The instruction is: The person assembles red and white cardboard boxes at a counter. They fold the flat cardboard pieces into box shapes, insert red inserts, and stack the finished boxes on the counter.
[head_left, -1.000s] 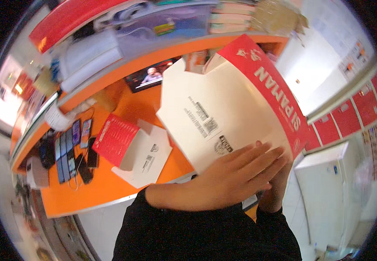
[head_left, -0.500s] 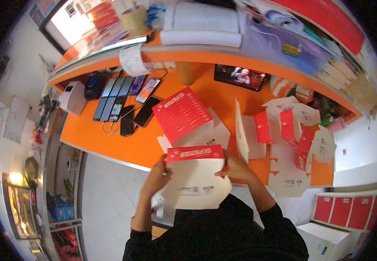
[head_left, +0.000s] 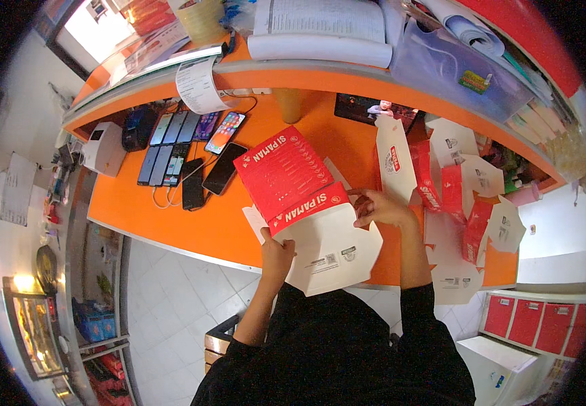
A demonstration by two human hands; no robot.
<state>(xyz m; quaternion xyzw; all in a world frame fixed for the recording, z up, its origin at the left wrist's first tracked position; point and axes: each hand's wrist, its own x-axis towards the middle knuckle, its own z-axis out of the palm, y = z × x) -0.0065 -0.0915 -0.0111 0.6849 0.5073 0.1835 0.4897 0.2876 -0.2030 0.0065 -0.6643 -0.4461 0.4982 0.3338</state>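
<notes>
Tilted between my hands is a red and white folding carton (head_left: 323,237), partly folded, its pale panel towards me and a red printed strip along its far side. My left hand (head_left: 278,257) is closed on its left edge, thumb over the panel. My right hand (head_left: 379,208) pinches the far right corner with thumb and fingers. Just beyond lies a flat red carton blank (head_left: 283,172) on the orange counter, its lower edge hidden by the held carton. To the right, a part-folded carton (head_left: 396,162) stands near my right wrist.
Several part-folded red and white cartons (head_left: 479,230) crowd the right of the orange counter (head_left: 137,220). Several phones (head_left: 164,155) with cables lie at the left. A tablet (head_left: 354,108) and a tan cup (head_left: 287,105) stand beneath the raised shelf (head_left: 320,73).
The held carton has moved away from me and turned, right side farther out, nearing the flat blank. A part-folded carton beside my right hand now stands farther back. My view has shifted slightly.
</notes>
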